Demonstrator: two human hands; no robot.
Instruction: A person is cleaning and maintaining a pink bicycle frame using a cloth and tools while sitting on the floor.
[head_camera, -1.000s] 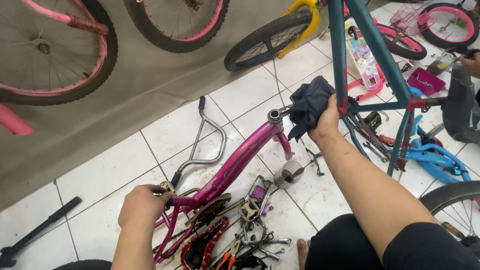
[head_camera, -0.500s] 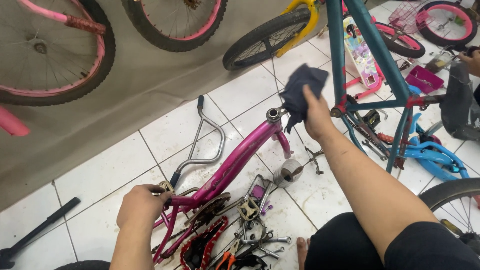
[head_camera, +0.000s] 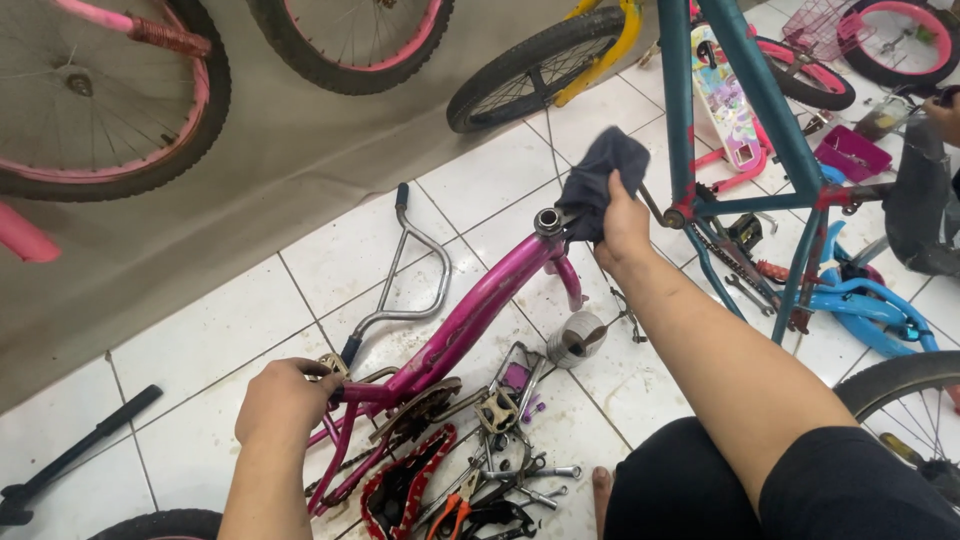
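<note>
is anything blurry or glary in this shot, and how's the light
Head view: soft, even light with faint shadows; the dark rag in the right hand is motion-blurred; slight sheen on the white floor tiles; the pink frame and left hand look sharp.

The left hand (head_camera: 285, 400) grips the rear end of a magenta bicycle frame (head_camera: 470, 315) lying on the white tiled floor (head_camera: 200, 340). The right hand (head_camera: 622, 225) presses a dark cloth (head_camera: 600, 175) against the frame's head tube (head_camera: 548, 222). Wrenches and pliers (head_camera: 490, 485) lie just below.
</note>
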